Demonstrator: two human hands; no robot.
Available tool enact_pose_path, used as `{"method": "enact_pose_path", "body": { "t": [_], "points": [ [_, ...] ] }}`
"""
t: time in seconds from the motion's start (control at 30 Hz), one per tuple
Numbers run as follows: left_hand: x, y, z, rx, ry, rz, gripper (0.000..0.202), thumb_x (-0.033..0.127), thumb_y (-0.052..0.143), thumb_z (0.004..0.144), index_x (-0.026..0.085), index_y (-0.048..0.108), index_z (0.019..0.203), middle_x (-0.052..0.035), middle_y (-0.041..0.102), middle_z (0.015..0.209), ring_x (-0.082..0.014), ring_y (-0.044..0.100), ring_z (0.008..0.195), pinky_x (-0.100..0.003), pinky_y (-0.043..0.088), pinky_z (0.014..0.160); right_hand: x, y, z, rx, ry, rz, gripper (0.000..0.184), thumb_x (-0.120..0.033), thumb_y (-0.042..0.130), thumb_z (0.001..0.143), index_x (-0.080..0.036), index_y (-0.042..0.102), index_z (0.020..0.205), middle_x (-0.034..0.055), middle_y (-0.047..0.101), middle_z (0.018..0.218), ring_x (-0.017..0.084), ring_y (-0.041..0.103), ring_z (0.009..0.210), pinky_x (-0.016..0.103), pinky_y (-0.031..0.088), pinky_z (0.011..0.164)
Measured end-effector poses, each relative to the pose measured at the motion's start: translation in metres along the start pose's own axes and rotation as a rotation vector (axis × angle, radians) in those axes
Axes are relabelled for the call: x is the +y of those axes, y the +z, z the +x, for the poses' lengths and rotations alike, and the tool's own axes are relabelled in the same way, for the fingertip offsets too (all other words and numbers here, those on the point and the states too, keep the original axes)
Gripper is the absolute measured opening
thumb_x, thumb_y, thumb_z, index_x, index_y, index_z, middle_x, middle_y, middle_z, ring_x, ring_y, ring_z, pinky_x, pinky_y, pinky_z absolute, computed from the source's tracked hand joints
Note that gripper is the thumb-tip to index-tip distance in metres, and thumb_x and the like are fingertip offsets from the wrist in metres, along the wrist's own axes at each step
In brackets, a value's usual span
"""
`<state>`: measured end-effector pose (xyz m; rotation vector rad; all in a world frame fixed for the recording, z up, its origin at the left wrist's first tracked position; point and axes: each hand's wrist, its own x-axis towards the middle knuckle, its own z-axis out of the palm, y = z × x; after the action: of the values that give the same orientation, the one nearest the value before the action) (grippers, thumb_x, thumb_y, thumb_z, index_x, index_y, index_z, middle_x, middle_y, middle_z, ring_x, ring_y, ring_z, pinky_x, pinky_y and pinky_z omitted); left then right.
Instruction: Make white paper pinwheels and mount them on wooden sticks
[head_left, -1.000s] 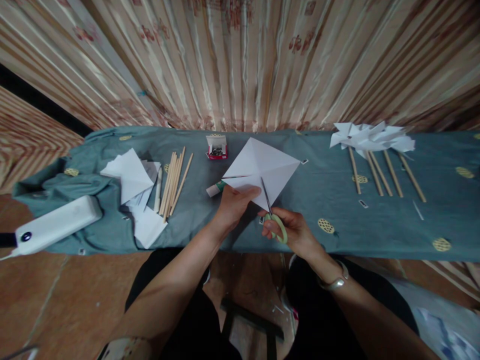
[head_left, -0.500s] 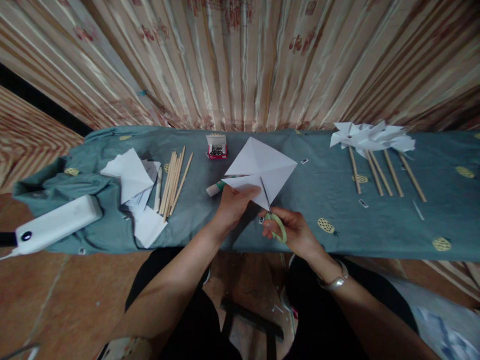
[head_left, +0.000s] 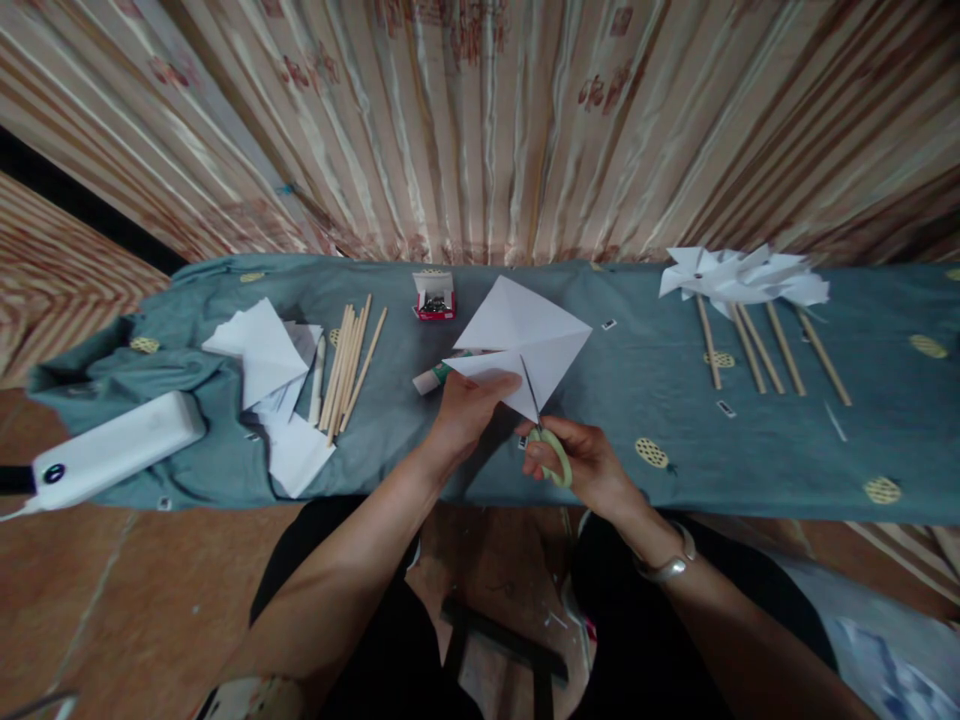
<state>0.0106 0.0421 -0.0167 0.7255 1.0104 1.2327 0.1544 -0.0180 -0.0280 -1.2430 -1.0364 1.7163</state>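
Note:
A creased white paper square [head_left: 525,335] is held above the cloth-covered table [head_left: 660,400], tilted like a diamond. My left hand [head_left: 469,410] pinches its near left corner, fingers closed on the sheet. My right hand [head_left: 577,460] grips scissors [head_left: 546,440] with pale green handles; the blades point up into the near corner of the paper along a crease.
Left of the paper lie a glue stick [head_left: 431,378], a bundle of wooden sticks [head_left: 349,360] and loose white sheets [head_left: 266,360]. A small red box [head_left: 433,296] sits at the back. Finished paper pinwheels [head_left: 742,275] on sticks lie at the right. A white device [head_left: 112,450] rests at the far left.
The paper has turned and shifted slightly to the left. The scissors have crept a little up into it. Both hands stay nearly where they were.

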Motion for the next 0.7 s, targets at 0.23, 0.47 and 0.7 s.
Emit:
{"method": "enact_pose_path", "body": {
  "t": [0.23,0.47,0.7],
  "points": [
    [0.014,-0.008,0.011,0.081,0.028,-0.038,0.019,0.018,0.081,0.05,0.017,0.069,0.064,-0.0008,0.07,0.069,-0.0148,0.062,0.062,-0.026,0.05,0.062,-0.002,-0.01,-0.007,-0.135,-0.002,-0.098,0.052,-0.061,0.076,0.07,-0.017,0.067,0.097,0.0025,0.069,0.071,0.012,0.06,0.056,0.023,0.047,0.051],
    [0.027,-0.016,0.01,0.063,0.109,0.0,0.016,0.017,0.078,0.057,0.018,0.069,0.07,-0.0001,0.072,0.072,-0.0149,0.065,0.067,-0.026,0.052,0.068,-0.015,-0.044,-0.007,-0.058,-0.098,-0.176,0.052,-0.065,0.07,0.074,-0.018,0.069,0.097,0.0047,0.071,0.072,0.014,0.06,0.059,0.025,0.046,0.051],
    [0.018,-0.016,0.003,-0.042,0.103,0.187,0.018,0.013,0.076,0.056,0.018,0.074,0.073,0.0001,0.074,0.076,-0.0158,0.065,0.07,-0.026,0.051,0.07,-0.027,-0.06,0.003,0.219,-0.219,0.032,0.052,-0.065,0.075,0.068,-0.02,0.071,0.095,0.0036,0.071,0.074,0.013,0.06,0.061,0.023,0.045,0.051]
  ]
}}
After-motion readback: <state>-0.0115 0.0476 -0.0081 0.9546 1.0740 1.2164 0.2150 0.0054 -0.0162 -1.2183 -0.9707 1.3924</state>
